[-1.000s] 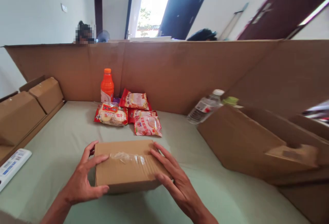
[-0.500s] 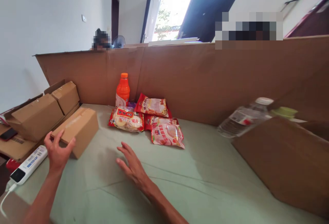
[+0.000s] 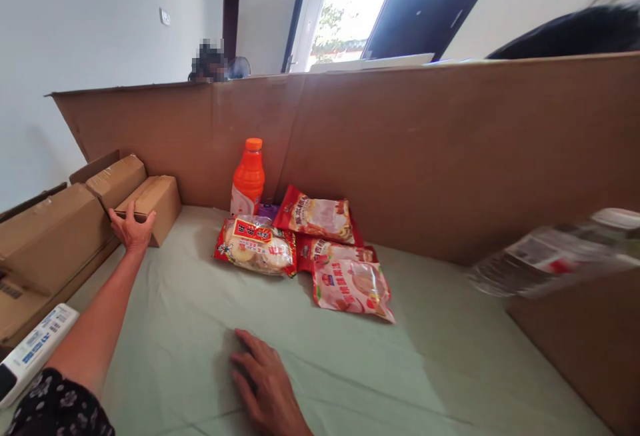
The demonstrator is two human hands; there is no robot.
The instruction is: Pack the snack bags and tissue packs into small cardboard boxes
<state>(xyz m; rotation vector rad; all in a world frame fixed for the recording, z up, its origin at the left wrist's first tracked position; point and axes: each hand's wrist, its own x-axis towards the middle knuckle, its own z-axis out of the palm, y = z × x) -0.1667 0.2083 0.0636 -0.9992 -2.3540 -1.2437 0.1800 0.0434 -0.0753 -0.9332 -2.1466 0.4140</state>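
My left hand (image 3: 133, 231) reaches out at the left, its thumb and fingers spanning the near end of a small closed cardboard box (image 3: 164, 208). That box rests on the green cloth, up against other boxes. Nearer to me, my right hand (image 3: 263, 376) hovers low over or rests on the cloth, fingers spread and holding nothing. Beyond it lie several snack bags: a clear-and-red bag of round crackers (image 3: 257, 247), a pink pouch (image 3: 353, 286) and a red-and-cream packet (image 3: 317, 215). An orange-capped bottle (image 3: 249, 176) stands upright behind them.
More cardboard boxes (image 3: 50, 233) line the left edge, with a white power strip (image 3: 37, 349) before them. A tall cardboard wall (image 3: 425, 156) closes off the back. At right, a clear plastic bottle (image 3: 540, 259) leans by a cardboard piece (image 3: 565, 336). People are partly visible beyond the wall.
The small box has slid away from me, back beside the other boxes, with my left hand on it. My right hand has drawn nearer to me. The view has shifted.
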